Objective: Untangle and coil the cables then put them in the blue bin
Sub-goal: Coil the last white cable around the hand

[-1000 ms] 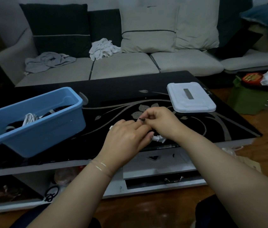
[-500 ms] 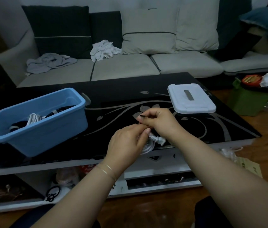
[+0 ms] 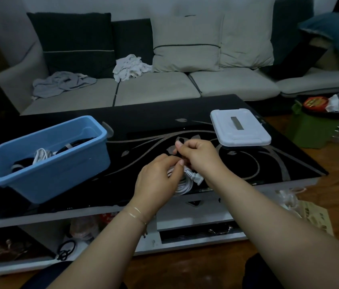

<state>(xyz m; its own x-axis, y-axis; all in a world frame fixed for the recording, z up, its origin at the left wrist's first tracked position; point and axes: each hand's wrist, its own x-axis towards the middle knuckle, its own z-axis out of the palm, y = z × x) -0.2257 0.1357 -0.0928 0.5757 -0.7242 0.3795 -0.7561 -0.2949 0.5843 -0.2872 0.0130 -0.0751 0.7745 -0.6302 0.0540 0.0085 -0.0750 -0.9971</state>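
A coiled white cable (image 3: 185, 184) with a two-pin plug sticking out to the right hangs just above the near edge of the black table. My left hand (image 3: 156, 180) grips the coil from the left. My right hand (image 3: 197, 155) pinches a thin dark tie at the top of the coil. The blue bin (image 3: 47, 157) stands at the table's left and holds a white coiled cable (image 3: 42, 155) and black cables (image 3: 77, 143).
The bin's white lid (image 3: 239, 130) lies at the table's right rear. The black glass table (image 3: 247, 161) has a drawer and shelf below. A sofa (image 3: 156, 90) with cloths is behind. A green box (image 3: 310, 128) with clutter sits on the floor at right.
The white coil and its plug have come into view from under my hands, which have drawn slightly apart. My right hand has lifted a little, still pinching the tie.
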